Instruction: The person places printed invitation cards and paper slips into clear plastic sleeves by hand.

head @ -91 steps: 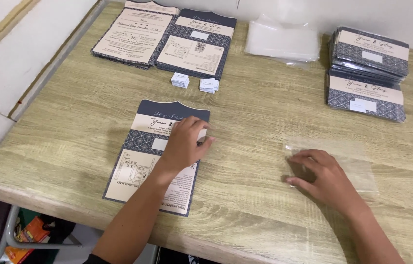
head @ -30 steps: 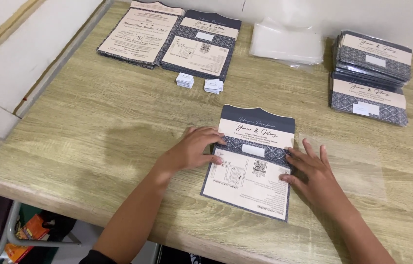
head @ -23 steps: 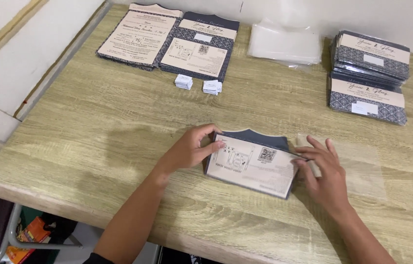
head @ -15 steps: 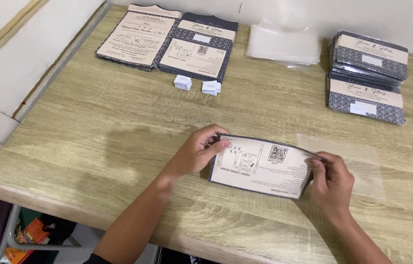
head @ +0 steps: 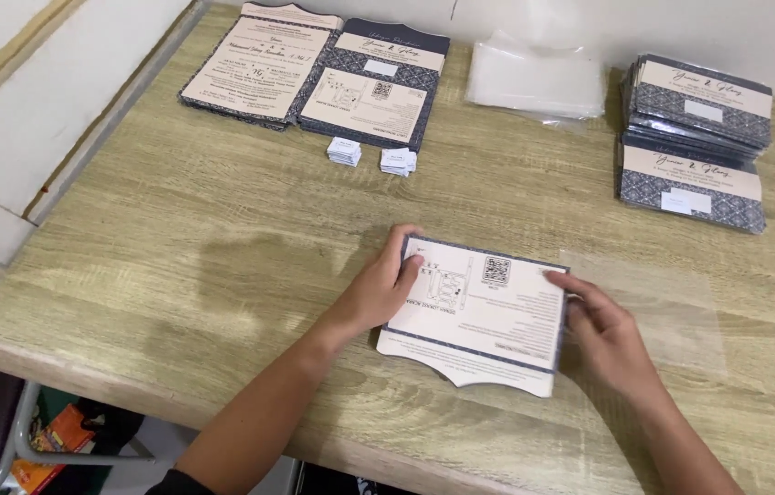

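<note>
A cream card [head: 484, 313] with a dark patterned border and a scalloped near edge lies folded on the wooden table [head: 177, 238]. My left hand [head: 383, 289] grips its left edge, thumb on top. The fingers of my right hand [head: 609, 335] rest at the card's right edge. A clear plastic sleeve [head: 658, 298] lies flat on the table under and beyond my right hand.
Two piles of open cards [head: 314, 69] lie at the far left, with two small stacks of white labels [head: 371, 156] before them. A heap of clear sleeves [head: 534, 78] sits at the back. Stacks of folded, sleeved cards [head: 695, 137] stand at the far right.
The card was slid from the left to the middle, then folded shut and turned sideways. Both hands have brought it down flat beside the clear sleeve.
</note>
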